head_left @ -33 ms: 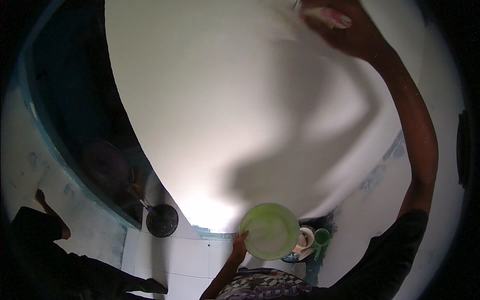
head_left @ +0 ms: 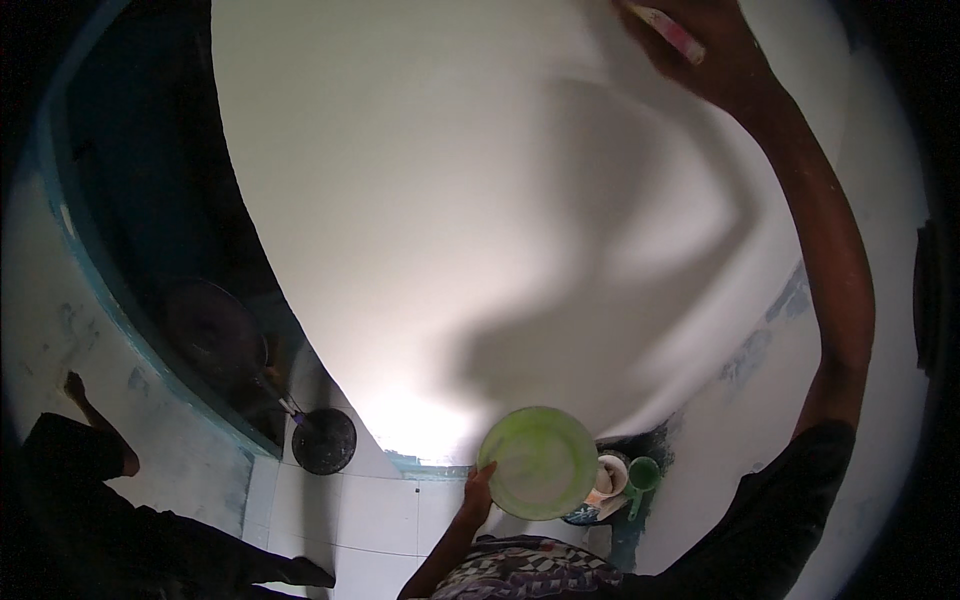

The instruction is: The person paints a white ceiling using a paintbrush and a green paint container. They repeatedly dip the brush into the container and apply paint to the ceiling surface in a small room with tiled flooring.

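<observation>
My left hand (head_left: 479, 491) grips the rim of a round, shallow light-green plate (head_left: 540, 462), whose inside is smeared with white. Raised at the top right, my right hand (head_left: 705, 60) is closed around a tool with a pink and white handle (head_left: 672, 33). The tool's working end is hidden by the hand and the frame's upper edge, so its kind does not show. That hand is by the broad white wall (head_left: 400, 200), which carries the shadow of my head and arm.
A dark round basin (head_left: 325, 441) stands on the tiled floor (head_left: 380, 515). Right of the plate are a white tub (head_left: 611, 470) and a green mug (head_left: 644, 474). At left, another person (head_left: 80, 450) holds a hand near the side wall. A dark opening (head_left: 150, 180) lies beyond.
My right hand has shifted slightly to the right along the wall, and the handle in it has tilted. The other person's hand has moved a little. My left hand and the plate stay put.
</observation>
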A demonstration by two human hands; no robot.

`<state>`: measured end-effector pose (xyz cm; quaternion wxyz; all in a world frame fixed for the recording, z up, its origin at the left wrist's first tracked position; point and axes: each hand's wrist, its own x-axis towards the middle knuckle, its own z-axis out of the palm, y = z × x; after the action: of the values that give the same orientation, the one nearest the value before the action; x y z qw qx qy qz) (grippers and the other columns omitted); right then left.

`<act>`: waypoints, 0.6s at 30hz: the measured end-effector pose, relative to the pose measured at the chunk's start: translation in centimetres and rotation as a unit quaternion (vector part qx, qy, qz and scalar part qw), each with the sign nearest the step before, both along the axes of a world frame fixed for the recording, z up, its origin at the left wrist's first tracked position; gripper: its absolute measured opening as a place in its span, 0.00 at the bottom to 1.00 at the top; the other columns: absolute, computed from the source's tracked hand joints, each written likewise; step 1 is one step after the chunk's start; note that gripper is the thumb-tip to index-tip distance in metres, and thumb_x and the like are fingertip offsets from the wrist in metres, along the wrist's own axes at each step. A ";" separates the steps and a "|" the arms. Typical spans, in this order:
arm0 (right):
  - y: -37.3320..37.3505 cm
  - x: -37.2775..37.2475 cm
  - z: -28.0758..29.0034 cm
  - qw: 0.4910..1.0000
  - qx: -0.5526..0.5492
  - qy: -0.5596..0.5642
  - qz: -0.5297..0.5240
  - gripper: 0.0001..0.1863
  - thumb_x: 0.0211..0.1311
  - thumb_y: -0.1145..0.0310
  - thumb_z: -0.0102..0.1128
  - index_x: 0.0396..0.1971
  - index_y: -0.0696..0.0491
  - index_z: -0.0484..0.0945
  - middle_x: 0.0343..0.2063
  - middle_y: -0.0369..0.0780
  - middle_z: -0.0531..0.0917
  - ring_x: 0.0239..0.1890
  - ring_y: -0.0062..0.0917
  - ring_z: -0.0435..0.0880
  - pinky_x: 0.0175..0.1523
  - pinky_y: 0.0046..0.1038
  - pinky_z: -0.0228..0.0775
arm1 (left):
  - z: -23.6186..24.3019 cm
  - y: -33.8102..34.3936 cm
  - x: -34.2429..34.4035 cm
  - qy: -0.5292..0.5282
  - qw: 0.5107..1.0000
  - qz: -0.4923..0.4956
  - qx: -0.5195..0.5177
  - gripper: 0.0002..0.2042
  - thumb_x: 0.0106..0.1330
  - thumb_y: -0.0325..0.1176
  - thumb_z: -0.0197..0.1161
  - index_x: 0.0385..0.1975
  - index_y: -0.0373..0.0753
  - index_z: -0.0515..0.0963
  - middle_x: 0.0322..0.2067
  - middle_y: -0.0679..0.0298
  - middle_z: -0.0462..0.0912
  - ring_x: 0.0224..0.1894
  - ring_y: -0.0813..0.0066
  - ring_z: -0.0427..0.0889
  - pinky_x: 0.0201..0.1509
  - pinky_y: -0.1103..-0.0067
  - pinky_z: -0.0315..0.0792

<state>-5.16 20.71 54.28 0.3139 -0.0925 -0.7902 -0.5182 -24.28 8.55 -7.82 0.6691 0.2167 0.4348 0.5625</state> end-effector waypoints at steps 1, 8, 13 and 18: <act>0.6 0.7 0.4 0.985 0.166 0.021 -0.048 0.06 0.58 0.76 0.58 0.36 0.57 0.76 0.25 0.42 0.78 0.25 0.28 0.79 0.29 0.26 0.75 | 1.7 -0.3 -0.2 0.002 1.000 -0.009 -0.011 0.22 0.65 0.38 0.55 0.55 0.31 0.69 0.45 0.57 0.78 0.46 0.67 0.77 0.50 0.75 0.71; -0.8 -2.4 -10.3 0.909 -0.392 -0.124 -0.069 0.02 0.50 0.75 0.59 0.22 0.56 0.75 0.26 0.41 0.81 0.31 0.35 0.81 0.38 0.31 0.74 | 1.4 -2.0 -2.8 0.017 1.000 -0.015 -0.011 0.23 0.65 0.39 0.55 0.55 0.31 0.68 0.46 0.57 0.77 0.47 0.66 0.77 0.52 0.73 0.71; -2.3 -3.3 -12.9 0.908 -0.346 -0.160 -0.174 0.08 0.53 0.70 0.59 0.34 0.54 0.80 0.27 0.44 0.83 0.30 0.39 0.82 0.43 0.38 0.74 | 1.1 -3.5 -4.7 0.025 0.999 -0.027 -0.009 0.23 0.65 0.39 0.55 0.56 0.31 0.66 0.46 0.57 0.77 0.47 0.65 0.77 0.53 0.73 0.70; -1.4 1.8 -4.2 0.998 -0.054 0.002 -0.027 0.16 0.53 0.74 0.65 0.43 0.54 0.78 0.41 0.44 0.82 0.41 0.39 0.82 0.46 0.33 0.76 | 3.0 -4.8 -4.6 0.043 0.998 -0.035 -0.010 0.23 0.65 0.38 0.55 0.57 0.32 0.66 0.46 0.56 0.77 0.49 0.64 0.76 0.54 0.73 0.69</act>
<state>-3.37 19.26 50.06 0.2957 -0.1314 -0.8139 -0.4825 -28.92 3.75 -4.83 0.6711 0.2492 0.4606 0.5247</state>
